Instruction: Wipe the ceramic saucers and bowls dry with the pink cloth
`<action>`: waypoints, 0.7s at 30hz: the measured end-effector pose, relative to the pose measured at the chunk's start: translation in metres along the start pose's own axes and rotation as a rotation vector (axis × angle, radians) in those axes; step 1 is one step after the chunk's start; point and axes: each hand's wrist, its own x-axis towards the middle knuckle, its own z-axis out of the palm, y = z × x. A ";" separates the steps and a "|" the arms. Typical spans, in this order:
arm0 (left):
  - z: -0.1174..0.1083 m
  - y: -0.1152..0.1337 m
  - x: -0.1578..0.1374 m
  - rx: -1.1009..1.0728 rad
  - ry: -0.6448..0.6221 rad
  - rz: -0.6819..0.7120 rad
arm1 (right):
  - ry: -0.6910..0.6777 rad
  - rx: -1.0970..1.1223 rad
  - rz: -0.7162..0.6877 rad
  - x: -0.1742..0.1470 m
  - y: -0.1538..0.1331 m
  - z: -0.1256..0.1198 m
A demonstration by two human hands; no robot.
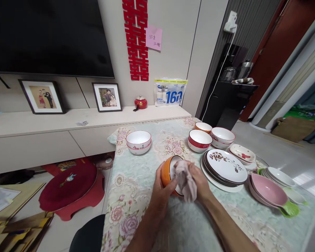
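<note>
An orange bowl (167, 172) with a white inside and a dark rim is tilted above the table, its opening turned to the right. My left hand (160, 187) is closed around its left side, thumb near the rim. In my right hand (199, 178) is a crumpled greyish-pink cloth (185, 182), pressed against the inside of the bowl. The cloth covers part of the bowl's inside and some of my right fingers. Beyond the bowl, stacked white bowls with red rims (139, 141) stand at the left of the tablecloth.
Right of my hands stand a stack of plates (225, 166), red-and-white bowls (199, 140), white bowls (222, 136), another orange bowl (203, 126) and pink leaf-shaped dishes (269, 189). A floral tablecloth (128, 196) covers the table. A red stool (70, 185) is at the left.
</note>
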 end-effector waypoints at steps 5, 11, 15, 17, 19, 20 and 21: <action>-0.005 0.002 0.005 0.017 0.095 0.112 | -0.234 -0.610 -0.326 -0.009 -0.003 0.010; -0.015 0.005 0.013 0.007 0.225 0.164 | -0.478 -0.686 -0.389 -0.014 -0.007 0.021; -0.020 0.004 0.015 -0.026 0.255 0.170 | -0.541 -0.939 -0.467 -0.004 -0.001 0.005; -0.020 0.006 0.015 -0.041 0.223 0.130 | -0.512 -1.049 -0.504 0.001 0.003 -0.006; -0.020 0.007 0.015 -0.061 0.177 0.072 | -0.472 -1.092 -0.563 0.003 0.007 -0.013; -0.020 0.008 0.015 -0.073 0.153 0.051 | -0.462 -1.087 -0.604 0.003 0.008 -0.013; -0.019 0.008 0.014 -0.087 0.130 0.045 | -0.455 -1.068 -0.642 0.002 0.009 -0.011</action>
